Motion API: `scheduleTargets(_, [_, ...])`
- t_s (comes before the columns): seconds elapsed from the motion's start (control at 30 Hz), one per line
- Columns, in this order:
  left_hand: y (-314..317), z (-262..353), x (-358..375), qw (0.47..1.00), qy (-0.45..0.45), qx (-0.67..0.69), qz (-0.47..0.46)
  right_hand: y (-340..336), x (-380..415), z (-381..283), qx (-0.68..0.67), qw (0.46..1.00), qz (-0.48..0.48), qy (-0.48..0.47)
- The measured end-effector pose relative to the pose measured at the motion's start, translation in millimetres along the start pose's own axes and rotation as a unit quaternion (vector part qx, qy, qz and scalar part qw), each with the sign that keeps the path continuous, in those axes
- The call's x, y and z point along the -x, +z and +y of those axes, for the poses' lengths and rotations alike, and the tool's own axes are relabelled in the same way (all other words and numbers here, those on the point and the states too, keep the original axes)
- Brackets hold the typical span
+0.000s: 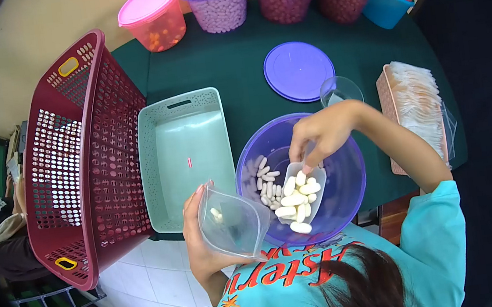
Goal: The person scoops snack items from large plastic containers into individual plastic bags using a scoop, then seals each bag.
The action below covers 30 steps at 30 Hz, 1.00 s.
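My right hand (pixel 326 134) grips a white plastic scoop (pixel 320 198) heaped with white oblong candies (pixel 294 199). The scoop is over the purple bucket (pixel 350 202), and more of the oblong pieces (pixel 266 178) lie inside at the bucket's left side. Left of the bucket, my left hand (pixel 198 236) is wrapped round a clear plastic pouch (pixel 236 225). The pouch's mouth is spread and faces the scoop. A few pale pieces (pixel 217 215) show inside the pouch. My left fingers are partly hidden behind it.
A pale green basket (pixel 155 164) with a small red strip stands left, beside a tall maroon laundry basket (pixel 110 139). Behind the bucket lie a purple lid (pixel 299 71) and a clear round dish (pixel 341 89). A pink box (pixel 388 99) holds packets; lidded candy tubs (pixel 219 9) line the back.
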<state>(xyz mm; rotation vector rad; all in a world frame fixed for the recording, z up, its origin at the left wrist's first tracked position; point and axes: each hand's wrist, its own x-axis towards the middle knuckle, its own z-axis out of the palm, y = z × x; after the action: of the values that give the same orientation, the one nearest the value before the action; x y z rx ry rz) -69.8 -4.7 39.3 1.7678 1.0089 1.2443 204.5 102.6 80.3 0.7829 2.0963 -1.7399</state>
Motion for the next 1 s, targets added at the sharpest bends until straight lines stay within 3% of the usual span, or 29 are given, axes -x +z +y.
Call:
scheduleTargets(0.03, [1,3,-2,1.0,0.005,0.002,0.004,-4,12,-6,0.005,0.997,0.056,-0.053])
scheduleTargets(0.13, [0,17,-8,0.996,-0.018,-0.084,-0.025,-20,49,-43,0.059,0.988,0.139,-0.038])
scheduleTargets(0.2, [2,20,-12,0.987,0.003,-0.148,-0.069,-22,64,-76,0.171,0.962,0.213,-0.024])
scheduleTargets(0.3, [9,23,-14,0.991,-0.005,-0.127,-0.049,-6,60,-120,0.371,0.883,0.286,0.008])
scheduleTargets(0.33, [12,24,-15,0.991,-0.004,-0.127,-0.051,8,47,-121,0.467,0.819,0.333,-0.03])
scheduleTargets(0.4, [15,26,-18,0.99,-0.008,-0.129,-0.05,36,24,-140,0.585,0.752,0.301,-0.053])
scheduleTargets(0.43, [16,26,-19,0.99,-0.007,-0.129,-0.049,52,5,-139,0.583,0.737,0.331,-0.088])
scheduleTargets(0.5, [14,23,-18,0.992,-0.015,-0.117,-0.04,70,-1,-137,0.633,0.658,0.388,-0.124])
scheduleTargets(0.53, [12,20,-16,0.993,-0.02,-0.111,-0.035,70,5,-139,0.633,0.659,0.387,-0.125])
scheduleTargets(0.6, [8,13,-8,0.994,-0.036,-0.099,-0.022,66,33,-149,0.573,0.639,0.512,-0.046])
scheduleTargets(0.63, [6,9,-5,0.995,-0.044,-0.093,-0.015,64,46,-150,0.582,0.632,0.511,0.028])
scheduleTargets(0.7, [0,0,1,0.998,-0.05,-0.043,0.003,61,49,-138,0.586,0.638,0.489,0.103])
scheduleTargets(0.8, [-2,8,-5,0.994,0.104,0.019,0.037,63,9,-95,0.542,0.76,0.287,0.214])
scheduleTargets(0.83, [-3,3,0,0.994,0.1,0.017,0.035,62,-9,-76,0.498,0.8,0.23,0.243])
scheduleTargets(0.87, [-4,-7,7,0.976,-0.018,0.113,0.183,58,-26,-57,0.477,0.814,0.212,0.255])
scheduleTargets(0.9, [-4,-8,8,0.914,-0.135,0.202,0.324,54,-41,-39,0.456,0.827,0.195,0.266])
scheduleTargets(0.93, [-6,-4,6,0.907,-0.209,0.132,0.341,55,-57,-19,0.454,0.829,0.195,0.263])
scheduleTargets(1.0, [-12,-7,2,0.876,-0.248,0.169,0.378,54,-80,4,0.477,0.81,0.235,0.247])
